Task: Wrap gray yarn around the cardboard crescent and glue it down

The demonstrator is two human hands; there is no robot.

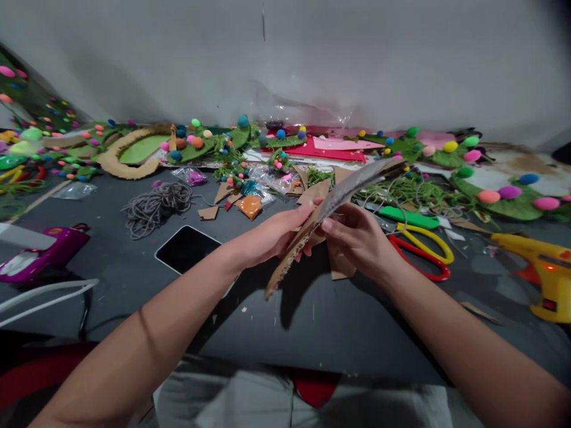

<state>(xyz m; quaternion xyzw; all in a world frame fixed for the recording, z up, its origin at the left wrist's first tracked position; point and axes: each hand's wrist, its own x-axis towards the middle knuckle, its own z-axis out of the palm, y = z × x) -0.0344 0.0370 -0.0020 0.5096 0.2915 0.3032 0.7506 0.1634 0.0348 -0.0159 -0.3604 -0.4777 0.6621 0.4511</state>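
Observation:
Between my hands, above the dark table, is a curved cardboard piece (289, 261) tilted on edge, with grey yarn wrapped around its upper part. My left hand (285, 229) grips its lower, bare side, with the thumb on top and fingertips showing underneath. Closer to the wrapped part, my right hand (354, 235) pinches it between thumb and fingers. A strand of grey yarn loops near the right hand. Beyond my left forearm lies a loose heap of grey yarn (158, 205). Scissors with red and yellow handles (423, 249) rest beside my right wrist.
A phone (187, 246) lies by my left forearm. A purple glue gun (49, 252) is at left, a yellow glue gun (544, 267) with its light on at right. Green leaves with coloured pompoms (495, 196), cardboard scraps (209, 212) and a wrapped cardboard ring (109, 160) line the back.

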